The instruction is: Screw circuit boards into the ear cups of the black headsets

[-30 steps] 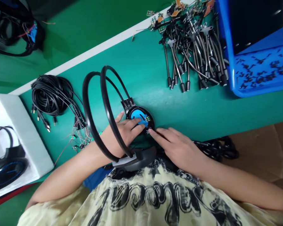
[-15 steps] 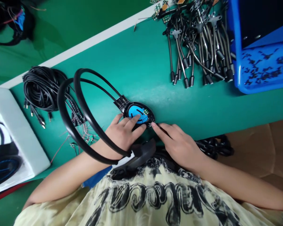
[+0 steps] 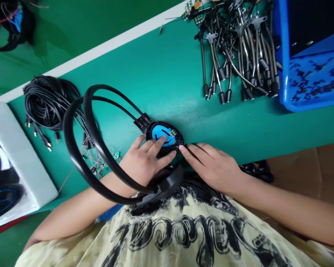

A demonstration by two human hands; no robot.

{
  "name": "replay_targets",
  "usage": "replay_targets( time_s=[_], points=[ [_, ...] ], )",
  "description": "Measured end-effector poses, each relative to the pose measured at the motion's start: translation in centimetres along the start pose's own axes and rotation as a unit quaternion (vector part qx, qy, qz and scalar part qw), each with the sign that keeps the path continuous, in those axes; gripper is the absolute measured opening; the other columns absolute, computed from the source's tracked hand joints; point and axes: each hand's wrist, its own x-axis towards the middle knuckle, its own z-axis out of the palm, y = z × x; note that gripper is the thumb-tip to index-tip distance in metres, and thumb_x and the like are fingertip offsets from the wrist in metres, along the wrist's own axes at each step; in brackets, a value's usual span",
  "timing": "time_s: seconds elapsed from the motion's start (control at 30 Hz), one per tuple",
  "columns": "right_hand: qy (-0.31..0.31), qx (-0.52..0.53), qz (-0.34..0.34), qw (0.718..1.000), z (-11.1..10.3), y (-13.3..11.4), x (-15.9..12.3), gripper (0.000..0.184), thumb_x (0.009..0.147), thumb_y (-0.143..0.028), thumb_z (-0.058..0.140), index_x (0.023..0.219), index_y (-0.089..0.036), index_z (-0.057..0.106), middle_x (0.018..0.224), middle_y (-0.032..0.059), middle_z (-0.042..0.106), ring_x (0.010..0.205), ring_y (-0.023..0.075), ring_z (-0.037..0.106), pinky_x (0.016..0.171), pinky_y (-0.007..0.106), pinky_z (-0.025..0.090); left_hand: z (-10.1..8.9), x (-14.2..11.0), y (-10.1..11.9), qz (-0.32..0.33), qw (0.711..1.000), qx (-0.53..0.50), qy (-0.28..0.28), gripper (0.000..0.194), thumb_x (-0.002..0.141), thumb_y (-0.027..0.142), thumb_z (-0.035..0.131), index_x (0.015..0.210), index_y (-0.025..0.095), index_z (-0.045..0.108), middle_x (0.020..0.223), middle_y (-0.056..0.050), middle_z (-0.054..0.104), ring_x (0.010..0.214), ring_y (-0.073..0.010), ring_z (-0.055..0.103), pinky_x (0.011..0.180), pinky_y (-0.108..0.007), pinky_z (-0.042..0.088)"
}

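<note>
A black headset [image 3: 98, 142] rests on the green table, its double-band headband arching over my left forearm. One ear cup lies with its inner side up, showing a blue plate [image 3: 163, 135] and a small green circuit board [image 3: 173, 132]. My left hand [image 3: 146, 157] grips this cup, one fingertip pressed on the blue plate and the thumb at the near rim. At the cup's right end, my right hand [image 3: 211, 163] holds the rim under its index fingertip; its thumb is hidden. The other ear cup [image 3: 169, 181] hangs near my shirt.
Coiled black cables [image 3: 51, 105] lie at the left, beside thin wires with small boards [image 3: 102, 163]. Several microphone booms [image 3: 239, 55] are piled at the back right. A blue tray [image 3: 317, 104] holds small black parts. A white foam box [image 3: 30, 155] stands at the far left.
The headband has tipped slightly down and left. My right fingers have shifted a little at the rim, while my left hand stays on the cup. The view has moved slightly.
</note>
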Motion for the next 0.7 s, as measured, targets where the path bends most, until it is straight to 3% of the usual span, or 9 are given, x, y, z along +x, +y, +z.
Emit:
replay_targets(
  time_s=[0.37, 0.7],
  points=[
    [0.010, -0.071, -0.048, 0.996, 0.0, -0.8, 1.0, 0.042, 0.088, -0.010, 0.050, 0.124, 0.010, 0.055, 0.102, 0.0220, 0.068, 0.086, 0.0237, 0.059, 0.070, 0.034, 0.052, -0.2, -0.4, 0.3, 0.016, 0.999, 0.020, -0.040, 0.042, 0.093, 0.026, 0.051, 0.135, 0.028, 0.051, 0.140, -0.021, 0.051, 0.107, -0.0299, 0.063, 0.090, -0.053, 0.048],
    [0.012, -0.079, -0.107, 0.991, 0.7, 0.3, 1.8, 0.037, 0.088, -0.008, 0.050, 0.119, 0.010, 0.058, 0.097, 0.0219, 0.068, 0.084, 0.0240, 0.059, 0.067, 0.035, 0.051, 0.3, 0.3, -0.6, 0.020, 0.999, -0.023, 0.016, 0.038, 0.094, 0.018, 0.041, 0.126, 0.027, 0.060, 0.128, -0.019, 0.061, 0.103, -0.0280, 0.065, 0.091, -0.053, 0.047]
  ],
)
